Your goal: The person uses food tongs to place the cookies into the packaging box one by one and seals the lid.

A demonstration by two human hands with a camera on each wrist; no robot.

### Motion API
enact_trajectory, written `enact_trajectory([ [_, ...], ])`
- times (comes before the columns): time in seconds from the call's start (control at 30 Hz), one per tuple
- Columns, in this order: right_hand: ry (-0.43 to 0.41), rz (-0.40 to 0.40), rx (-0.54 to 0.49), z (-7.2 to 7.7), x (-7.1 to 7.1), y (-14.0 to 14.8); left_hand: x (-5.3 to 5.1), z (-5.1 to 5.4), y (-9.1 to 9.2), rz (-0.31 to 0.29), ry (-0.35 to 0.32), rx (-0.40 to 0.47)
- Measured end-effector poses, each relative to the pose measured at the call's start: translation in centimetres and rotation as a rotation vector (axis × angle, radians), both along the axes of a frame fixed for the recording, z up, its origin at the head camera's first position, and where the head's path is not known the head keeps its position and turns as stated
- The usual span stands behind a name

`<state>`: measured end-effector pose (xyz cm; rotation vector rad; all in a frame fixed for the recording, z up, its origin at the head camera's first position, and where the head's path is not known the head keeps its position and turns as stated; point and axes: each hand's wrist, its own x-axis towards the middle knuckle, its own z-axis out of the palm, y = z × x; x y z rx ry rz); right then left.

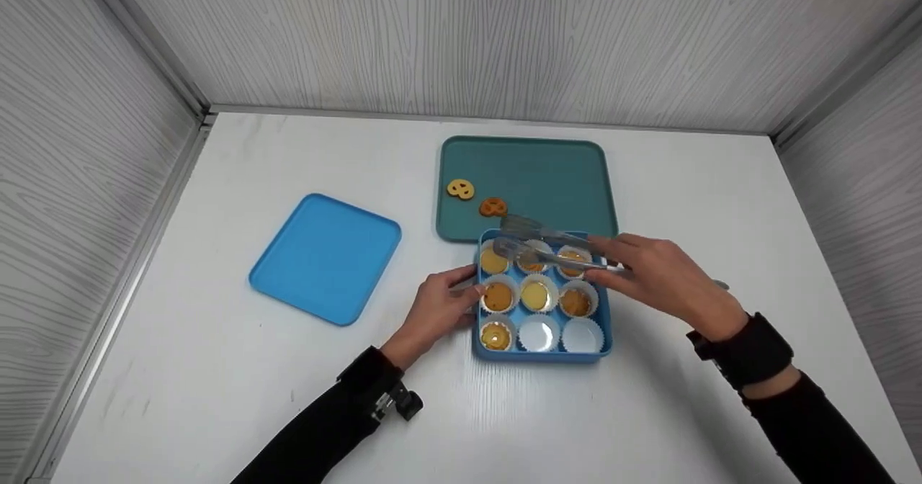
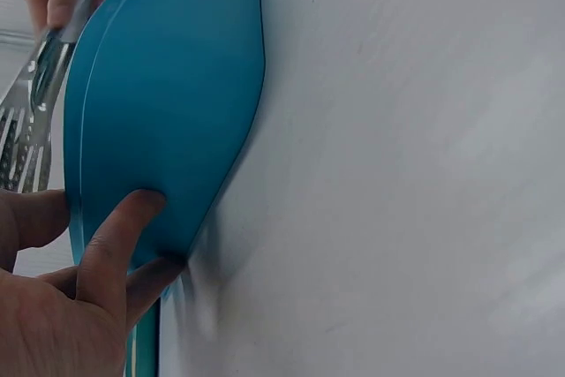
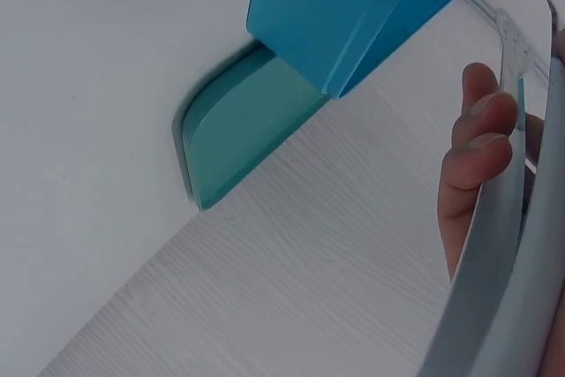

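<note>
My left hand (image 1: 446, 304) grips the left wall of a blue box (image 1: 545, 357), thumb over the rim and fingers against the outside. White paper cups fill the box in three rows. Several hold yellow or brown cookies; two in the near row, the middle cup (image 1: 539, 334) and the right cup (image 1: 583, 336), show bare white bottoms. In my right hand (image 1: 666, 279) is a pair of metal tongs (image 1: 569, 261) with slotted ends, held above the box's far row. Its two ends are apart, and I see nothing between them. In the right wrist view, fingers curl around the tongs (image 3: 499, 236).
Behind the box lies a green tray (image 1: 555, 174), carrying a pale pretzel-shaped cookie (image 1: 461, 189) and a brown pretzel-shaped cookie (image 1: 493, 207). A flat blue tray (image 1: 324, 261) lies to the left on the white table (image 1: 216, 369). Panels with a grey wood grain (image 1: 490, 45) enclose the table's back and sides.
</note>
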<state>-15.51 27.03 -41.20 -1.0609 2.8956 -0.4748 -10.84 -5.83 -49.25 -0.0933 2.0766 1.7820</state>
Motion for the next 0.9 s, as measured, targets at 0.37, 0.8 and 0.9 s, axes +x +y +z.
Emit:
enact_trajectory([
  [0.37, 0.082, -0.066, 0.146, -0.5, -5.5, -1.7, 0.0, 0.0, -0.1, -0.006, 0.014, -0.004],
  [0.8, 0.027, -0.043, 0.299, -0.5, -8.8, -3.1, -0.1, -0.1, -0.1, -0.010, 0.037, -0.016],
  [0.9, 0.001, -0.055, 0.312, -0.6, -9.3, -3.5, -0.1, -0.1, -0.1, -0.013, 0.042, -0.024],
])
